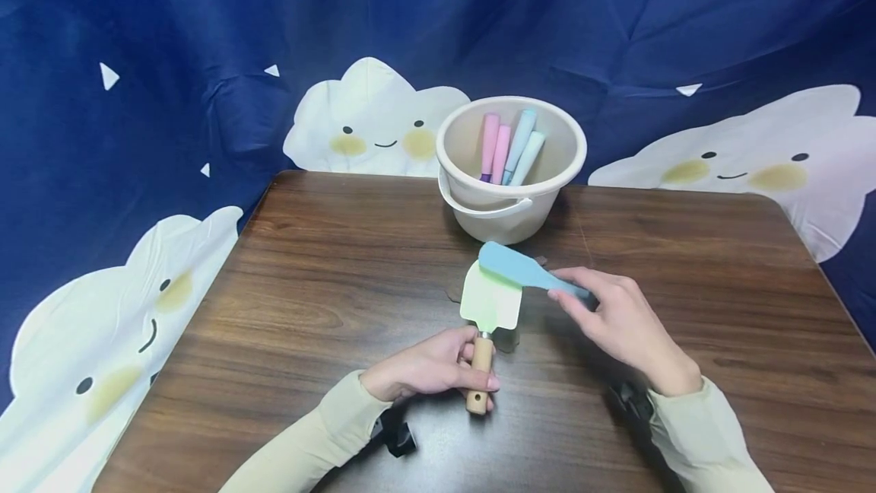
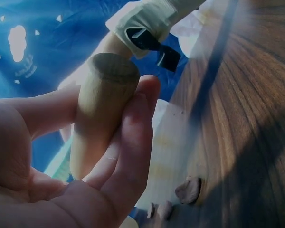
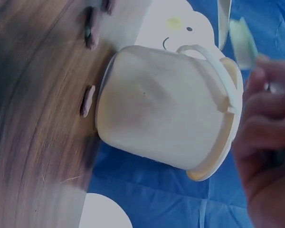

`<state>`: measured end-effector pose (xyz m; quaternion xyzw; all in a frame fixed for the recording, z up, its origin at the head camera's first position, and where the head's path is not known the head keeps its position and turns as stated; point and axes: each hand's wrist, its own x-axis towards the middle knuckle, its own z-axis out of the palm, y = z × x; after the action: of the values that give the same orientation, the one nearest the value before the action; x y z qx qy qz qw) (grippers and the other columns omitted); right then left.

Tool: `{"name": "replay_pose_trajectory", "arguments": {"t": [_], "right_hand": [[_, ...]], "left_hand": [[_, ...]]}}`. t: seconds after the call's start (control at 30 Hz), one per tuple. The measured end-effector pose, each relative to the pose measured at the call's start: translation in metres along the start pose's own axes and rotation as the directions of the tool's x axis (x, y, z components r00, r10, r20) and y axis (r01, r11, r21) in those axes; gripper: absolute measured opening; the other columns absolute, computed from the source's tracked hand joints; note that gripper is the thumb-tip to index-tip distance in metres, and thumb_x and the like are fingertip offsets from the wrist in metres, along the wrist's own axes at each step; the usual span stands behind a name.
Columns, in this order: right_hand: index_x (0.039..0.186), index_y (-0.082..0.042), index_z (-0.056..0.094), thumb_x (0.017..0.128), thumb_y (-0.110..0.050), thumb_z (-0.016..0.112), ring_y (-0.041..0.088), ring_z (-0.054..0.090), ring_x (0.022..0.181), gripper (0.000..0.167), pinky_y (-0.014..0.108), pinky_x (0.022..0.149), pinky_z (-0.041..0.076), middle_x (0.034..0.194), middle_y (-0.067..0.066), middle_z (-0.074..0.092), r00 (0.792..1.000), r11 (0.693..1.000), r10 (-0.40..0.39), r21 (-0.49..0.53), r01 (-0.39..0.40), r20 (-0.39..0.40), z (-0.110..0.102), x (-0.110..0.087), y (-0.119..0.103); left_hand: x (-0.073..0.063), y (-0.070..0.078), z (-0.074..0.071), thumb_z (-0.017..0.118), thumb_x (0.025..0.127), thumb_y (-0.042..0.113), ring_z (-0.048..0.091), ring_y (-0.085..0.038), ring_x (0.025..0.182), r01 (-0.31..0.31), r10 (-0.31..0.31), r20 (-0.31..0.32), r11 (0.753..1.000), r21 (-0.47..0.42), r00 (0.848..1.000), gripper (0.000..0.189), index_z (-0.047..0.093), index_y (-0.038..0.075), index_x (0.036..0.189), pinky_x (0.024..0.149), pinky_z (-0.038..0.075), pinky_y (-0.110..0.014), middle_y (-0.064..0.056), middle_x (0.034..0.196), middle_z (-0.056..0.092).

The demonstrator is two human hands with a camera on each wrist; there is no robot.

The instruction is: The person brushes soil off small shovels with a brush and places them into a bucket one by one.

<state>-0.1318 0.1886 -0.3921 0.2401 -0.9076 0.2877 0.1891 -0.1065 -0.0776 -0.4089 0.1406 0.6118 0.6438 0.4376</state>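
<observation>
My left hand grips the wooden handle of a small shovel with a pale green blade, pointing away from me. In the left wrist view, fingers and thumb wrap the rounded handle end. My right hand pinches the narrow end of a blue spatula-like tool between thumb and fingers. Its broad rounded end overlaps the upper edge of the green blade in the head view. Brownish flat lumps lie on the table beneath the tools, partly hidden by them.
A cream bucket stands beyond the tools, its handle folded down in front. Several pink and pale blue handles stick up inside it. The brown wooden table ends at a blue curtain printed with white clouds.
</observation>
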Motion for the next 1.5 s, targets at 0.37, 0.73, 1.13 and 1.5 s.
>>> {"name": "replay_pose_trajectory", "arguments": {"t": [0.37,0.73,1.13,1.5], "right_hand": [[0.108,-0.02,0.069,0.084,-0.012,0.074,-0.002,0.051,0.067,0.025,0.009,0.057,0.041,0.093,-0.012,0.069,0.98,0.975,-0.099,0.213,0.061,0.174,0.003,-0.01,-0.009],[0.104,-0.019,0.07,0.085,-0.013,0.074,-0.003,0.045,0.06,0.02,0.01,0.051,0.038,0.082,-0.012,0.066,0.979,0.983,-0.062,0.18,0.026,0.194,0.002,-0.008,-0.003],[0.106,-0.016,0.07,0.086,-0.017,0.074,0.005,0.049,0.063,0.021,0.018,0.058,0.041,0.083,-0.005,0.069,0.995,0.997,0.078,0.016,-0.08,0.065,-0.006,-0.002,0.016],[0.104,-0.015,0.07,0.085,-0.016,0.074,0.008,0.045,0.06,0.019,0.016,0.056,0.035,0.072,-0.005,0.065,0.994,0.994,0.11,-0.019,-0.11,-0.018,-0.006,-0.001,0.02]], "left_hand": [[0.002,0.003,-0.003,0.065,0.087,-0.003,0.071,-0.017,0.069,0.004,-0.004,-0.018,1.0,0.018,1.0,0.034,0.041,-0.004,0.111,0.075,0.06,-0.032,-0.033,0.095,0.064],[0.0,0.004,-0.002,0.065,0.087,-0.003,0.071,-0.019,0.071,0.006,-0.005,-0.022,1.0,0.028,1.0,0.03,0.043,-0.002,0.107,0.074,0.06,-0.031,-0.043,0.102,0.058],[-0.001,0.0,-0.001,0.064,0.088,-0.003,0.07,-0.017,0.067,0.028,-0.028,0.019,1.0,0.0,0.999,0.026,0.044,-0.004,0.104,0.073,0.06,-0.03,-0.009,0.081,0.064],[0.003,-0.002,-0.006,0.063,0.088,-0.003,0.07,-0.017,0.069,0.021,-0.021,0.012,1.0,-0.013,1.0,0.027,0.043,-0.005,0.107,0.071,0.06,-0.03,-0.01,0.086,0.064]]}}
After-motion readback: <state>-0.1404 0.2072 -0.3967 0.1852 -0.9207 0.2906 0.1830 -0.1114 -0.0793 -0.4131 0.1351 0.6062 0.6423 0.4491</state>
